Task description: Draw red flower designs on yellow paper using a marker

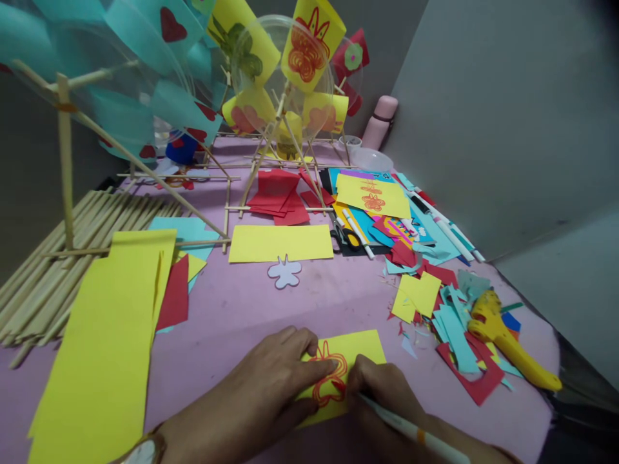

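My right hand grips a white marker with an orange band, its tip end down at a yellow paper. On that paper is a butterfly outline in red ink, with looping lines inside the wings. My left hand rests on the paper's left side, index finger stretched over the drawing and thumb apart below it. A small pale butterfly cutout lies farther up the table, just below a blank yellow strip.
Yellow sheets and wooden sticks lie at left. A yellow glue gun sits among paper scraps at right, with black scissors farther back. Stick frames with decorated wheels stand behind, near a pink bottle.
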A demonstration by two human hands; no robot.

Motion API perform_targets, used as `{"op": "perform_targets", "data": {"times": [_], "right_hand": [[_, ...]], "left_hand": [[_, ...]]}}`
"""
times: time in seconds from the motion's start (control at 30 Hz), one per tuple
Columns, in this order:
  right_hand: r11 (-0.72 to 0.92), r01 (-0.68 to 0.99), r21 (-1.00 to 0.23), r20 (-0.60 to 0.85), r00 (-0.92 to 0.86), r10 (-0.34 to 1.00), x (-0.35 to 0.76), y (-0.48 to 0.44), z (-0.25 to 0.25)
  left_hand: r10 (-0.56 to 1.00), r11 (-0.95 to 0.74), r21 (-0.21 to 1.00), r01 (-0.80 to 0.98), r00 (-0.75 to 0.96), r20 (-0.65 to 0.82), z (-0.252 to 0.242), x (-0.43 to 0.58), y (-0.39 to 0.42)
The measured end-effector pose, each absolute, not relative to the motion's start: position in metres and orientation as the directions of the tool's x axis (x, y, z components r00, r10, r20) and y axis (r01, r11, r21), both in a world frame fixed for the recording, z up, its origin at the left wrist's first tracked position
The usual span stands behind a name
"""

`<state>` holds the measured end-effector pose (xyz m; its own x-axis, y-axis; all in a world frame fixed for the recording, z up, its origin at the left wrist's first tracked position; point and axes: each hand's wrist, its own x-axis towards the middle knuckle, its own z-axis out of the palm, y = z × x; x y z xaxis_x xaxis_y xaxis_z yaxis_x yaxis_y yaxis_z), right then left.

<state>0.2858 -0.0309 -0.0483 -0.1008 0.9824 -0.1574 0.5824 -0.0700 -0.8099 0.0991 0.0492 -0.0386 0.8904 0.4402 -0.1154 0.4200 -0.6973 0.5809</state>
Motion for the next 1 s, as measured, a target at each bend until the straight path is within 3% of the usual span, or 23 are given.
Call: {"op": "perform_targets", "data": {"times": [0.17, 1.0], "right_hand": [[-0.104, 0.675, -0.730, -0.229, -0.097, 0.969, 0.2856, -0.0282, -0.0470], [-0.045, 0.638, -0.768, -0.180, -0.149, 0.972, 0.2880, -0.0293, -0.0521]], "left_hand": [[0.448, -0.686, 0.596, 0.418, 0.888, -0.106, -0.0390, 0.0987, 0.0489], [0.453, -0.687, 0.604, 0.403, 0.888, -0.077, -0.0391, 0.0976, 0.0472]]}}
